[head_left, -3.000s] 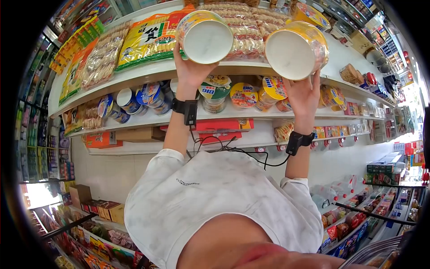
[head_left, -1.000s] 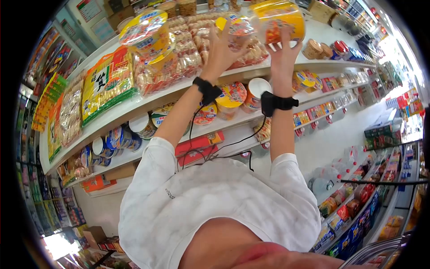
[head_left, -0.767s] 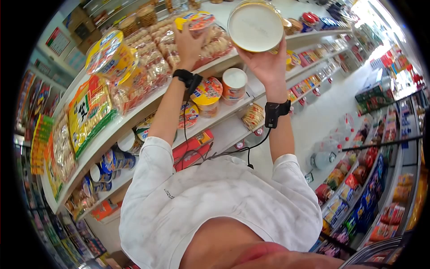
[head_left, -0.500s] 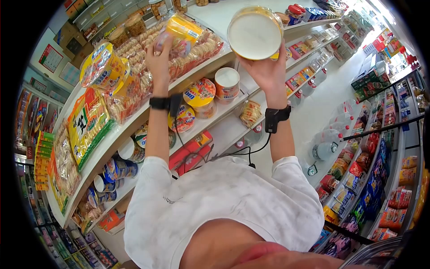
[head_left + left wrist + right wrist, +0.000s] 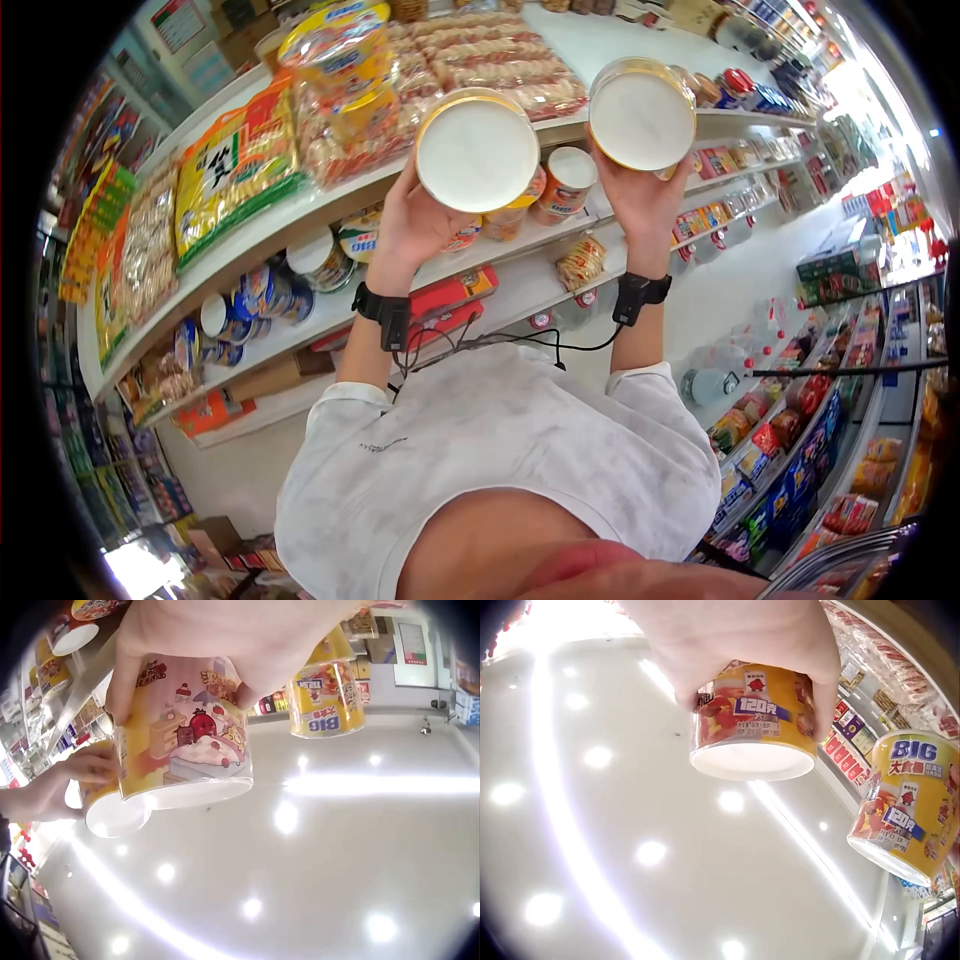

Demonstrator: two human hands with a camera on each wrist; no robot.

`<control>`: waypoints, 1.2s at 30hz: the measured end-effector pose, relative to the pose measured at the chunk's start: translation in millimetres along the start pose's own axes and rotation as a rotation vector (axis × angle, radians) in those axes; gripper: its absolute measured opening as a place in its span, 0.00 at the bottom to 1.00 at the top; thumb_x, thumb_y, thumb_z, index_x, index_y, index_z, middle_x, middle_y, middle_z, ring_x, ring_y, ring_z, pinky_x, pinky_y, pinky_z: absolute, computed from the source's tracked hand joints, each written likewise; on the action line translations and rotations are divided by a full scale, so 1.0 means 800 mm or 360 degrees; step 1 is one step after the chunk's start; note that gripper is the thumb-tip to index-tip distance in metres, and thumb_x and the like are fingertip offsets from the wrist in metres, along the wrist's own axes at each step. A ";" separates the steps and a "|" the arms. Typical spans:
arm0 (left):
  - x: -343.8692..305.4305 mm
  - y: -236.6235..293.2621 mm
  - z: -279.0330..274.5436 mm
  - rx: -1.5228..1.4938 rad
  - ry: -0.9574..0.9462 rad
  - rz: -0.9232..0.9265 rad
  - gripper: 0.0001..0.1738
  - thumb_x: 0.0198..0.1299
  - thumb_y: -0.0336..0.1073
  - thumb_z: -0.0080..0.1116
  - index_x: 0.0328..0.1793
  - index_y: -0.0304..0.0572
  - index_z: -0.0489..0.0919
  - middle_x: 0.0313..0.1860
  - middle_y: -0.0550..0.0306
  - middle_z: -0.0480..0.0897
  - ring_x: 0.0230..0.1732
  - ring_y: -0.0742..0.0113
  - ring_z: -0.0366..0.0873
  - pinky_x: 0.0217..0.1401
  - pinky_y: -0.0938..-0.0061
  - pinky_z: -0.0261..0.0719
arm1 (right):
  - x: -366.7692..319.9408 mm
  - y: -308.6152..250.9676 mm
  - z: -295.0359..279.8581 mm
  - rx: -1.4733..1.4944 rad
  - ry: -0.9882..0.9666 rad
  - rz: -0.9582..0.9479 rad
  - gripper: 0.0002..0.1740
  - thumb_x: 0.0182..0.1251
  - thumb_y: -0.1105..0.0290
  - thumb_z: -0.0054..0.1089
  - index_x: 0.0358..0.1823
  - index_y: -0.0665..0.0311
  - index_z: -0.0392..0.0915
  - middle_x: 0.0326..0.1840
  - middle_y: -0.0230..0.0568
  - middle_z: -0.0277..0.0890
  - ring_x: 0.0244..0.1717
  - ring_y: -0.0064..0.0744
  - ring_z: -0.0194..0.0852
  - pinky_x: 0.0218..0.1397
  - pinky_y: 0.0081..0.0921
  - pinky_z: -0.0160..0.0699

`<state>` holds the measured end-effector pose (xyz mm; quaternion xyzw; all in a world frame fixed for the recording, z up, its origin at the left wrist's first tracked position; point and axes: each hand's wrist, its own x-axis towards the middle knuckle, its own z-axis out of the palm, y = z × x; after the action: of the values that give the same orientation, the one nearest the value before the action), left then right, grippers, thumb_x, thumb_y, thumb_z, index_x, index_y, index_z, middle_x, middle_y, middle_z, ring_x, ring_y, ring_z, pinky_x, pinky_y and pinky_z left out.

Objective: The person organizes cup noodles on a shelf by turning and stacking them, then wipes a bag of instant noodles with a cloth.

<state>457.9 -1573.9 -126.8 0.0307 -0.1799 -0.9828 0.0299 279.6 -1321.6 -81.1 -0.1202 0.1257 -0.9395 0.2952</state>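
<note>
My left hand point(image 5: 418, 225) grips an instant noodle cup point(image 5: 477, 150) in front of the shelf edge, its white bottom facing the head camera. In the left wrist view the cup's printed side point(image 5: 199, 739) shows, with fingers and thumb around it. To the right, my right hand point(image 5: 645, 205) holds a second instant noodle cup point(image 5: 642, 120), tipped the same way, bottom outward. Its yellow side with a picture of food point(image 5: 754, 705) appears in the right wrist view. The two held cups are apart. Two more yellow noodle cups point(image 5: 345, 60) are stacked on the packaged snacks at left.
On the top shelf point(image 5: 640, 50) lie clear packs of round snacks point(image 5: 490, 55) and a yellow-green bag point(image 5: 235, 170). Several noodle cups point(image 5: 275, 295) stand on the shelf below. A stocked rack point(image 5: 780, 460) is at right. Black cables point(image 5: 460, 345) hang between the wrist cameras.
The left hand reached to a cup on the snack packs, grasped it and brought it rightward off them, turning its bottom to the head camera. The stack at left appeared since three seconds ago.
</note>
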 end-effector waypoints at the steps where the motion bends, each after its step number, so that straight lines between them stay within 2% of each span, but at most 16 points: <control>1: -0.013 -0.001 0.004 0.0043 0.0117 0.0032 0.35 0.75 0.59 0.49 0.76 0.40 0.68 0.75 0.47 0.71 0.73 0.49 0.72 0.71 0.48 0.76 | -0.004 0.008 0.001 -0.0034 0.0036 0.0039 0.47 0.69 0.39 0.60 0.81 0.55 0.54 0.84 0.50 0.47 0.83 0.58 0.45 0.84 0.60 0.48; 8: -0.068 0.011 -0.024 -0.0041 0.0088 0.0113 0.36 0.74 0.60 0.50 0.76 0.41 0.68 0.74 0.48 0.71 0.72 0.45 0.73 0.71 0.46 0.76 | -0.049 0.054 0.009 -0.0607 0.0376 0.0063 0.49 0.70 0.37 0.60 0.82 0.58 0.52 0.84 0.50 0.48 0.83 0.57 0.45 0.83 0.62 0.49; 12: -0.074 0.002 -0.029 -0.0024 0.0184 0.0189 0.34 0.75 0.60 0.50 0.77 0.47 0.67 0.74 0.51 0.71 0.71 0.46 0.74 0.72 0.44 0.74 | -0.092 0.050 0.004 -0.0829 0.0707 -0.0031 0.46 0.70 0.38 0.60 0.80 0.55 0.54 0.81 0.49 0.54 0.81 0.56 0.51 0.80 0.64 0.54; 13: -0.072 -0.002 -0.034 0.0014 0.0186 0.0191 0.34 0.75 0.60 0.50 0.77 0.48 0.66 0.74 0.52 0.71 0.71 0.46 0.74 0.72 0.44 0.73 | -0.102 0.038 -0.009 -0.0930 0.0660 -0.0067 0.44 0.69 0.46 0.66 0.78 0.53 0.55 0.75 0.46 0.61 0.75 0.51 0.62 0.73 0.59 0.68; 16: -0.065 -0.019 -0.031 0.0155 0.0239 0.0174 0.34 0.75 0.59 0.51 0.79 0.51 0.64 0.74 0.54 0.70 0.70 0.47 0.75 0.72 0.44 0.73 | -0.140 0.019 -0.015 -0.1647 0.0807 -0.0639 0.44 0.66 0.58 0.73 0.77 0.51 0.54 0.70 0.48 0.64 0.68 0.44 0.69 0.64 0.55 0.76; 17: -0.061 -0.028 -0.023 0.0205 0.0214 0.0166 0.35 0.74 0.60 0.51 0.79 0.52 0.64 0.74 0.55 0.70 0.70 0.47 0.75 0.72 0.43 0.73 | -0.150 0.006 -0.021 -0.1698 0.0860 -0.0766 0.50 0.60 0.67 0.79 0.78 0.53 0.53 0.69 0.45 0.66 0.64 0.36 0.72 0.58 0.43 0.80; 20: -0.046 -0.066 0.006 0.0298 0.0213 0.0084 0.35 0.74 0.60 0.51 0.80 0.53 0.64 0.74 0.55 0.70 0.70 0.47 0.75 0.71 0.43 0.73 | -0.194 -0.035 -0.034 -0.2278 0.0933 -0.1070 0.53 0.57 0.68 0.81 0.78 0.55 0.53 0.69 0.45 0.65 0.65 0.35 0.70 0.59 0.35 0.80; 21: -0.039 -0.082 0.016 0.0318 0.0224 0.0048 0.35 0.74 0.60 0.51 0.80 0.54 0.63 0.74 0.55 0.70 0.70 0.47 0.75 0.71 0.43 0.73 | -0.210 -0.040 -0.019 -0.2283 0.1011 -0.1124 0.56 0.52 0.67 0.84 0.78 0.56 0.53 0.72 0.45 0.63 0.68 0.39 0.68 0.65 0.37 0.77; 24: -0.013 -0.140 0.041 0.0314 0.0139 -0.0095 0.35 0.74 0.60 0.52 0.81 0.56 0.62 0.74 0.56 0.69 0.69 0.47 0.76 0.70 0.42 0.74 | -0.260 -0.093 -0.038 -0.2695 0.1096 -0.1345 0.59 0.48 0.67 0.87 0.79 0.57 0.54 0.74 0.47 0.61 0.71 0.43 0.65 0.70 0.42 0.73; 25: 0.000 -0.164 0.046 0.0295 0.0142 -0.0144 0.30 0.73 0.59 0.53 0.75 0.58 0.69 0.70 0.62 0.73 0.66 0.49 0.79 0.67 0.41 0.76 | -0.278 -0.110 -0.039 -0.2789 0.1126 -0.1409 0.61 0.46 0.66 0.87 0.79 0.56 0.55 0.76 0.49 0.60 0.73 0.44 0.64 0.72 0.44 0.70; 28: 0.032 -0.251 0.069 0.0259 0.0128 -0.0242 0.21 0.74 0.57 0.55 0.65 0.60 0.77 0.59 0.70 0.80 0.60 0.52 0.82 0.62 0.42 0.78 | -0.341 -0.179 -0.059 -0.2794 0.1254 -0.1499 0.59 0.48 0.70 0.86 0.80 0.56 0.54 0.77 0.50 0.60 0.75 0.45 0.63 0.72 0.45 0.71; 31: 0.060 -0.341 0.102 0.0289 0.0109 -0.0308 0.15 0.74 0.55 0.55 0.57 0.61 0.80 0.46 0.74 0.83 0.55 0.57 0.84 0.60 0.43 0.80 | -0.418 -0.272 -0.103 -0.2063 0.1305 -0.1504 0.51 0.59 0.63 0.79 0.79 0.54 0.56 0.77 0.47 0.63 0.75 0.46 0.63 0.71 0.47 0.72; 32: 0.066 -0.371 0.121 0.0367 0.0054 -0.0253 0.15 0.75 0.52 0.55 0.61 0.62 0.79 0.43 0.73 0.84 0.55 0.61 0.83 0.60 0.46 0.80 | -0.445 -0.305 -0.118 -0.1586 0.1182 -0.1388 0.47 0.63 0.59 0.75 0.79 0.53 0.56 0.76 0.46 0.64 0.75 0.45 0.64 0.71 0.48 0.72; 34: 0.092 -0.428 0.131 0.0473 -0.0066 -0.0163 0.20 0.76 0.50 0.54 0.70 0.62 0.75 0.47 0.71 0.84 0.58 0.64 0.81 0.62 0.48 0.80 | -0.501 -0.367 -0.142 -0.0679 0.0847 -0.1179 0.41 0.70 0.51 0.67 0.79 0.51 0.57 0.76 0.43 0.66 0.74 0.44 0.66 0.71 0.51 0.73; 36: 0.115 -0.479 0.146 0.0567 -0.0140 -0.0102 0.25 0.77 0.52 0.50 0.75 0.57 0.70 0.71 0.56 0.75 0.72 0.54 0.73 0.71 0.45 0.74 | -0.542 -0.404 -0.138 -0.0534 0.0880 -0.1107 0.42 0.71 0.35 0.55 0.78 0.50 0.60 0.79 0.40 0.62 0.75 0.46 0.64 0.72 0.57 0.67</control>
<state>339.4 -1181.8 -158.7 -0.0018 -0.3512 -0.9362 -0.0152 422.5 -793.4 -151.3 0.0534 0.3019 -0.9460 -0.1049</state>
